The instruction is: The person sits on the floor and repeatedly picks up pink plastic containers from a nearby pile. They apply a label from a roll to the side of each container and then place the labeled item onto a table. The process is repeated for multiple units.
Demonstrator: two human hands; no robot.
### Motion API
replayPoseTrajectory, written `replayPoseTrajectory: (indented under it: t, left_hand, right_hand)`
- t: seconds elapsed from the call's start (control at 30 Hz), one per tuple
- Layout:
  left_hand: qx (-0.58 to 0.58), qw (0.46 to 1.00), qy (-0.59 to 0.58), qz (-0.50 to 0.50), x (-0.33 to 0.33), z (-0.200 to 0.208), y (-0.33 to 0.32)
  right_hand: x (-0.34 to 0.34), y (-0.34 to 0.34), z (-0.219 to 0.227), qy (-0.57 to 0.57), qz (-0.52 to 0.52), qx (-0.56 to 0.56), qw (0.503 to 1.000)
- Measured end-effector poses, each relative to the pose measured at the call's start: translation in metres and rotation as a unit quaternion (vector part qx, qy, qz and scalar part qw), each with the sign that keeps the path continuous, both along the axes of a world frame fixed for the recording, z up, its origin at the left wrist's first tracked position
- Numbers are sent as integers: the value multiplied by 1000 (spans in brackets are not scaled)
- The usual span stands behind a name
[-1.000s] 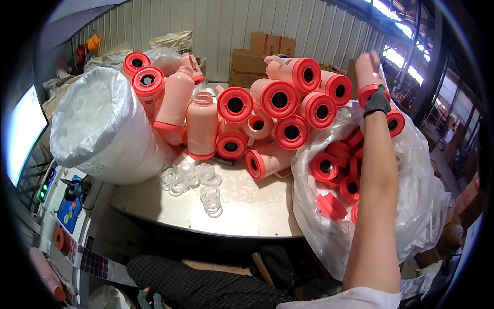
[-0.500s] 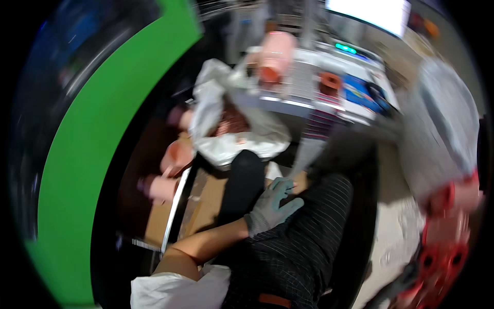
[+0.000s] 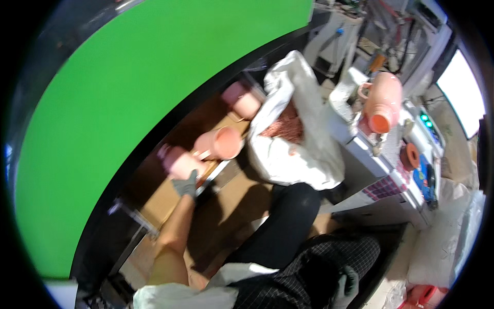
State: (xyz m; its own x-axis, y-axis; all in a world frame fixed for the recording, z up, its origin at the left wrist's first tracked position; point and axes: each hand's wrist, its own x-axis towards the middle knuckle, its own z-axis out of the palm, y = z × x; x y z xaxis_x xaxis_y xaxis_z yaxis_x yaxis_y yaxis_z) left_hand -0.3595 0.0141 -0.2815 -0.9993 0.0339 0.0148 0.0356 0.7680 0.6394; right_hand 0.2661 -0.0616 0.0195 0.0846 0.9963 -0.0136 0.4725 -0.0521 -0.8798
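My left hand point(image 3: 185, 186), in a grey-green glove, reaches to a pink jug point(image 3: 184, 164) lying on cardboard. The thumb lies against the jug's near side, and the other fingers are partly hidden at its end. A second pink jug point(image 3: 225, 143) lies beside it with its round mouth toward me. Farther back is a third pink jug point(image 3: 246, 105), blurred. My right hand point(image 3: 347, 288), also gloved, rests over my lap at the lower edge, thumb and fingers apart, holding nothing I can see.
A white sack point(image 3: 267, 162) of reddish-brown bits stands open in the middle. On the white bench point(image 3: 360, 154) to the right are a pink jug point(image 3: 385, 100) and an orange-brown ring point(image 3: 410, 156). A green surface point(image 3: 128, 77) curves along the left. Clear bags point(image 3: 442, 242) stand at the right.
My left hand has gone from my lap out to the left, onto the nearest pink jug. The view has turned left. My right hand now shows at the lower edge.
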Motion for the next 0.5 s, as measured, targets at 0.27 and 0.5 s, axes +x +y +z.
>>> replayPoseTrajectory:
  t: [0.27,0.5]
  left_hand:
    - [-166,980,-111,-21,-25,-41,38]
    - [-12,920,116,-374,84,90,38]
  right_hand:
    - [-41,28,32,-28,28,5,999]
    - [-61,64,4,206,40,-74,975]
